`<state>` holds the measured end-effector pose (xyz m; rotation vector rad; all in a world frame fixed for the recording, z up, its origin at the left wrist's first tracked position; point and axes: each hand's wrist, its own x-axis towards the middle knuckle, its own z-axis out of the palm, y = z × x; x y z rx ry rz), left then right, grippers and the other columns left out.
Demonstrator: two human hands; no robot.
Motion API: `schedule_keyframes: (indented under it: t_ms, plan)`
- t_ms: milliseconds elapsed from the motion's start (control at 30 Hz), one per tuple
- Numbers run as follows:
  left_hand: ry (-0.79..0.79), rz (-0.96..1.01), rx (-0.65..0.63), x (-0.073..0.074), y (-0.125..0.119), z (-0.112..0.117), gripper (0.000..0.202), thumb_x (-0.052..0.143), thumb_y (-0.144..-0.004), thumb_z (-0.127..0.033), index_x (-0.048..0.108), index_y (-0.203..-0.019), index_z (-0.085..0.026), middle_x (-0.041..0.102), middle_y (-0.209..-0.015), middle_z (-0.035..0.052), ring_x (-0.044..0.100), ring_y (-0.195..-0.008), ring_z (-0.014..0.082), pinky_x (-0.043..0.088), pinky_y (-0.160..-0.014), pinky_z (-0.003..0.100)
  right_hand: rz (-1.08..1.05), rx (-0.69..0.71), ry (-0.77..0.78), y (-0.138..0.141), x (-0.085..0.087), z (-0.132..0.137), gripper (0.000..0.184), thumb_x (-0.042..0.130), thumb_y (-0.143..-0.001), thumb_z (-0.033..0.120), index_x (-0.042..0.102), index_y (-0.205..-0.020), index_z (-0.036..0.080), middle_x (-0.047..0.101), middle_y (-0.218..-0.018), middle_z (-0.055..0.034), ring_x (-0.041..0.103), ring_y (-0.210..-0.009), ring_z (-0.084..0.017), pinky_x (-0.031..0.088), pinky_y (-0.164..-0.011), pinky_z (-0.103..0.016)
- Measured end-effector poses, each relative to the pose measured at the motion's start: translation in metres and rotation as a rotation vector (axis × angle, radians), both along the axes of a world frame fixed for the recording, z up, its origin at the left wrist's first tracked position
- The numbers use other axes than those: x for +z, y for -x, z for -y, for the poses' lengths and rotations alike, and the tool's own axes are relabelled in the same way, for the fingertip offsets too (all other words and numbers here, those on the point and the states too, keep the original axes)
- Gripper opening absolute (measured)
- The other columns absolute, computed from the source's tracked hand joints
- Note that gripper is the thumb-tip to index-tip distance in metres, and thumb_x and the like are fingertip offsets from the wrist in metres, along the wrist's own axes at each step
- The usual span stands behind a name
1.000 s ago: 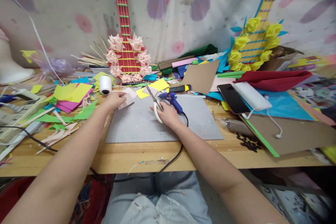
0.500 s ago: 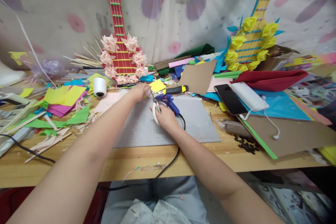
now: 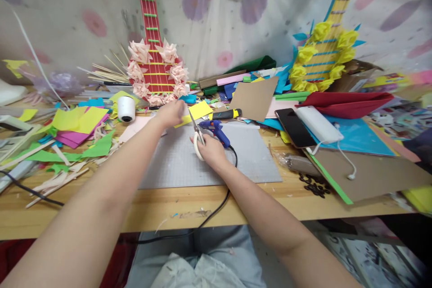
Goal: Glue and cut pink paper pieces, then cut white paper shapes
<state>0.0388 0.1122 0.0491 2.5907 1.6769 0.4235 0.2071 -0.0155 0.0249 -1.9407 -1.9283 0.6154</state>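
Observation:
White-handled scissors (image 3: 196,144) are in my right hand (image 3: 212,150), blades pointing away from me above the grey cutting mat (image 3: 249,153). My left hand (image 3: 172,114) is closed just left of the blade tips, its fingertips blurred. A narrow yellow paper strip (image 3: 183,120) shows by those fingertips; whether I pinch it I cannot tell. A yellow paper square (image 3: 200,109) lies behind the scissors. Just right of the blades is a blue glue gun (image 3: 218,131), its black cord running down over the table edge. Behind it lies a yellow-and-black utility knife (image 3: 227,114).
A red paper guitar (image 3: 157,72) with pink flowers and a yellow one (image 3: 320,56) stand at the back. Paper scraps (image 3: 81,119) and a white cylinder (image 3: 126,109) are left. A phone (image 3: 295,127), white power bank (image 3: 319,124) and brown board (image 3: 367,171) are right.
My left hand has moved left, away from the scissors' blades, and the yellow strip now shows beside it. The scissors stay in my right hand, which has shifted only slightly.

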Motion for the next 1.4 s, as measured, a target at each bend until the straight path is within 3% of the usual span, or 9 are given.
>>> schedule_keyframes:
  t_ms: [267,367,533,767,867,1000,1100,1233,1400]
  plan:
    - [-0.143,0.556,0.304,-0.009,0.058,0.042,0.059,0.058,-0.063,-0.022,0.037,-0.118,-0.017,0.054,-0.11,0.0102,0.055,-0.1,0.0219,0.043,-0.087,0.036,0.253,0.061,-0.107,0.005,0.002,0.007,0.037,0.044,-0.083,0.046,0.055,-0.103,0.016,0.066,-0.092,-0.0121,0.062,-0.087,-0.025,0.044,-0.074,-0.033]
    - [-0.206,0.454,0.206,-0.017,0.055,0.064,0.055,0.058,-0.063,-0.021,0.04,-0.115,-0.018,0.052,-0.114,0.0107,0.051,-0.107,0.024,0.04,-0.093,0.038,0.271,0.086,-0.191,0.006,-0.001,0.002,0.032,0.047,-0.082,0.038,0.055,-0.102,0.015,0.062,-0.102,-0.0143,0.06,-0.091,-0.025,0.044,-0.075,-0.033]
    - [-0.244,0.267,-0.159,-0.03,0.031,0.087,0.048,0.052,-0.063,-0.011,0.043,-0.109,-0.017,0.05,-0.119,0.0127,0.04,-0.122,0.024,0.031,-0.103,0.042,0.195,0.153,-0.312,0.007,-0.006,-0.006,0.024,0.053,-0.078,0.027,0.058,-0.096,0.013,0.059,-0.105,-0.0151,0.05,-0.104,-0.026,0.04,-0.087,-0.036]
    - [-0.274,0.235,-0.271,-0.044,0.007,0.101,0.046,0.044,-0.065,-0.003,0.046,-0.109,-0.017,0.051,-0.123,0.012,0.033,-0.13,0.022,0.021,-0.109,0.049,-0.554,0.13,-0.296,0.013,-0.012,-0.008,0.036,0.046,-0.083,0.032,0.044,-0.116,0.017,0.063,-0.103,-0.005,0.06,-0.087,-0.011,0.046,-0.08,-0.024]
    - [-0.259,0.26,-0.293,-0.044,0.0,0.108,0.053,0.042,-0.065,0.0,0.042,-0.115,-0.018,0.049,-0.126,0.0105,0.03,-0.131,0.0214,0.024,-0.109,0.048,-0.624,0.118,-0.259,0.014,-0.018,-0.011,0.028,0.047,-0.081,0.029,0.049,-0.108,0.019,0.065,-0.096,-0.0018,0.061,-0.085,-0.01,0.047,-0.076,-0.023]
    - [-0.309,0.562,-0.021,-0.044,-0.006,0.114,0.064,0.047,-0.064,-0.002,0.032,-0.124,-0.019,0.037,-0.135,0.0137,0.025,-0.134,0.0234,0.026,-0.109,0.046,-0.577,0.028,-0.317,0.013,-0.019,-0.012,0.021,0.049,-0.078,0.025,0.052,-0.097,0.019,0.065,-0.09,-0.0011,0.061,-0.08,-0.011,0.046,-0.073,-0.023]
    - [-0.199,1.004,0.265,-0.048,-0.01,0.111,0.058,0.051,-0.071,-0.012,0.028,-0.123,-0.022,0.036,-0.133,0.0154,0.04,-0.125,0.0222,0.037,-0.101,0.041,-0.548,0.012,-0.367,0.014,-0.017,-0.01,0.02,0.048,-0.078,0.026,0.052,-0.096,0.018,0.065,-0.088,-0.0018,0.06,-0.076,-0.011,0.045,-0.071,-0.022]
    - [0.17,1.447,0.313,-0.053,-0.016,0.107,0.062,0.061,-0.071,-0.026,0.025,-0.121,-0.026,0.042,-0.125,0.0138,0.059,-0.101,0.0179,0.048,-0.086,0.034,-0.428,0.082,-0.362,0.019,-0.016,-0.007,0.017,0.045,-0.08,0.027,0.05,-0.093,0.019,0.064,-0.088,-0.0019,0.059,-0.076,-0.011,0.044,-0.072,-0.023]
    - [0.324,1.593,0.298,-0.052,-0.024,0.113,0.086,0.072,-0.059,-0.019,0.019,-0.126,-0.027,0.045,-0.125,0.0137,0.064,-0.087,0.0156,0.051,-0.078,0.031,-0.258,0.207,-0.377,0.024,-0.014,-0.003,0.014,0.043,-0.08,0.025,0.05,-0.09,0.019,0.063,-0.087,-0.0036,0.059,-0.081,-0.014,0.042,-0.077,-0.025]
